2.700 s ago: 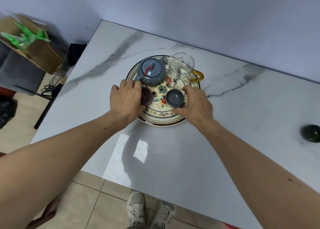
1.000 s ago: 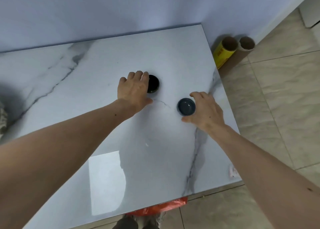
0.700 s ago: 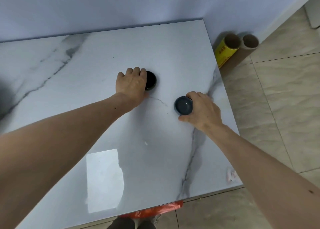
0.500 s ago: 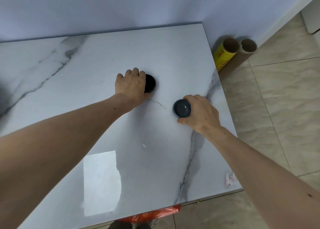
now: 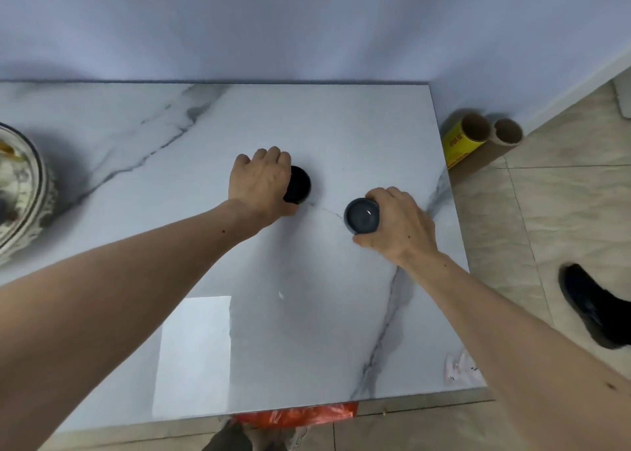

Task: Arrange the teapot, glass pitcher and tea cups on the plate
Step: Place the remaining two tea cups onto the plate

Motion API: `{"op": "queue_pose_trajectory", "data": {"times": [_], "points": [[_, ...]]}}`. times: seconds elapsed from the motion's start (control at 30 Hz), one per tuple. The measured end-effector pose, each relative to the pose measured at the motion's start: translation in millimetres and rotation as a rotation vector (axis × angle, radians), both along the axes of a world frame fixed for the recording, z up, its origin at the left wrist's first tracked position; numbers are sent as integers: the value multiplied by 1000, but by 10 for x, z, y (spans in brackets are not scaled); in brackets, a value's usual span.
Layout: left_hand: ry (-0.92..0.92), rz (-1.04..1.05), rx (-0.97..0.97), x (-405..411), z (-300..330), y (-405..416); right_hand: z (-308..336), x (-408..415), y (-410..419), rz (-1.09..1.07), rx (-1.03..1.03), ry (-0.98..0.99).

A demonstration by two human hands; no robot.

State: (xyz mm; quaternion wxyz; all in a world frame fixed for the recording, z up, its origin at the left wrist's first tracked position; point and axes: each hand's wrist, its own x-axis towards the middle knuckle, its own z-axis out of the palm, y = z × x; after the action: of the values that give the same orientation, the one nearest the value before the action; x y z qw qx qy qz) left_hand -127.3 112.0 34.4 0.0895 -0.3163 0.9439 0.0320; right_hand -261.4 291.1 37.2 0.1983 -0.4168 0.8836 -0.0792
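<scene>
My left hand (image 5: 260,183) grips a black tea cup (image 5: 298,184) on the white marble table (image 5: 211,273), fingers curled over its left side. My right hand (image 5: 396,223) holds a grey-blue tea cup (image 5: 362,215), which tilts toward me and shows its inside. The two cups sit apart, near the table's right half. The patterned plate (image 5: 24,191) shows only as a slice at the far left edge. The teapot and glass pitcher are out of view.
The table's right edge runs close to my right hand. On the tiled floor beyond it lie a yellow cardboard tube (image 5: 466,139) and a brown tube (image 5: 505,135). A black shoe (image 5: 590,307) stands at the right. A crumpled wrapper (image 5: 461,368) lies on the table's near right corner.
Both hands kept their grip on the cups near the table's right end. The grey-blue cup has tipped toward me. The view swung left, so the plate's rim now shows at the left edge.
</scene>
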Motion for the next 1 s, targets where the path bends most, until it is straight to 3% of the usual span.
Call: {"op": "queue_pose_trajectory", "data": {"times": [0.57,1.0], "points": [[42,333,-11,2203,821,-457,785,1613,-1431,411,-70,4],[19,486,-12,4126,902,-1023,876,3323,-2230,487,-98,0]]}}
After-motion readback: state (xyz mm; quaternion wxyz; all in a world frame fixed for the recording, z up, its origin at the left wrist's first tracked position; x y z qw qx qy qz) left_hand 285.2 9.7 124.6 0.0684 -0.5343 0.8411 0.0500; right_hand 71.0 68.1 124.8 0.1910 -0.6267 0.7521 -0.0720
